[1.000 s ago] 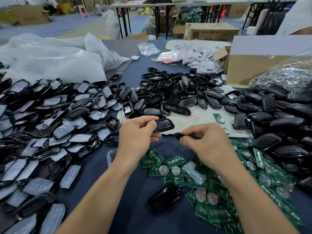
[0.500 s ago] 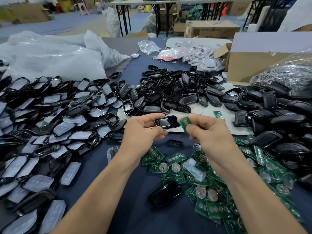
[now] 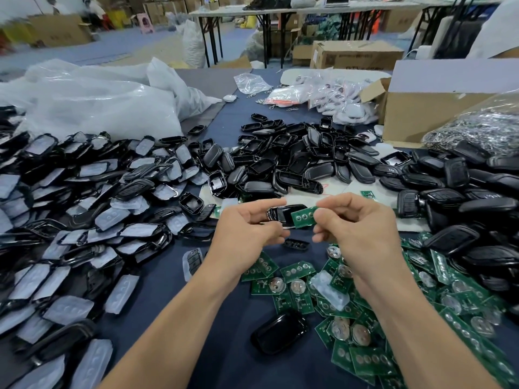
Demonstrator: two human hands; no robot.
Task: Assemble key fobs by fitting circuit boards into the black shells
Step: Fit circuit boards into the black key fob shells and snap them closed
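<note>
Beyond and left of both hands, the white plastic bags [image 3: 98, 102] sit pushed to the back, out of the work. Left of the left hand sprawls the heap of shells with pale button pads [image 3: 84, 206], and straight ahead of the fingers lies the heap of empty black shells [image 3: 286, 161], close enough to grab from without leaning. Off past the right hand stands the cardboard box [image 3: 421, 113], with closed fobs [image 3: 463, 197] piled in front of it, probably the finished side.

Down under the right forearm, green circuit boards [image 3: 365, 357] are scattered on the blue table [image 3: 163, 293], just where that hand can drop for one. A single glossy shell [image 3: 278, 335] lies between the forearms.

Now the action: the left hand [image 3: 244, 234] pinches a black shell [image 3: 283, 214] by its left end, cavity turned up towards the camera, so the opening is in view. The right hand [image 3: 362, 228] pinches a circuit board [image 3: 303, 219] by its right edge, leaving the free end clear to go in first. Board overlaps the shell's right end; I cannot tell whether it is seated yet. My read is that this is the fitting step, barely begun, and the board wants lining up square before any press.
</note>
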